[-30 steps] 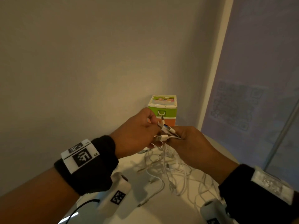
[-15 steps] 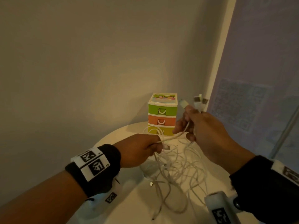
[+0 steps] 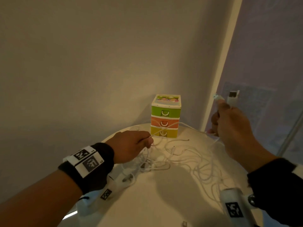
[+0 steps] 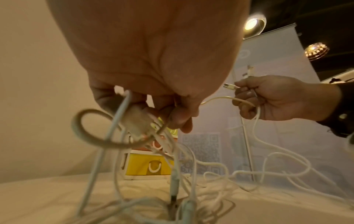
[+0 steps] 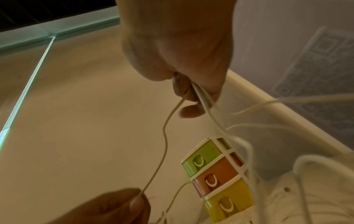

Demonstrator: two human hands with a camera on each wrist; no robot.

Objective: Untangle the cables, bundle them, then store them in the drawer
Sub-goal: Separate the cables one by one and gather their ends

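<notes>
Left hand (image 3: 131, 145) low over the worktop (image 3: 164, 202), fingers curled, pinching a white cable (image 3: 165, 127) plus a few strands of the tangle. Right hand (image 3: 232, 128) raised to the right, fist closed on several cable ends, plugs (image 3: 232, 97) sticking out above the knuckles. One strand runs taut between both hands, crossing in front of the drawer unit (image 3: 165, 115). Rest of the cables (image 3: 188, 158) lie in loose loops on the worktop. All three drawers closed.
</notes>
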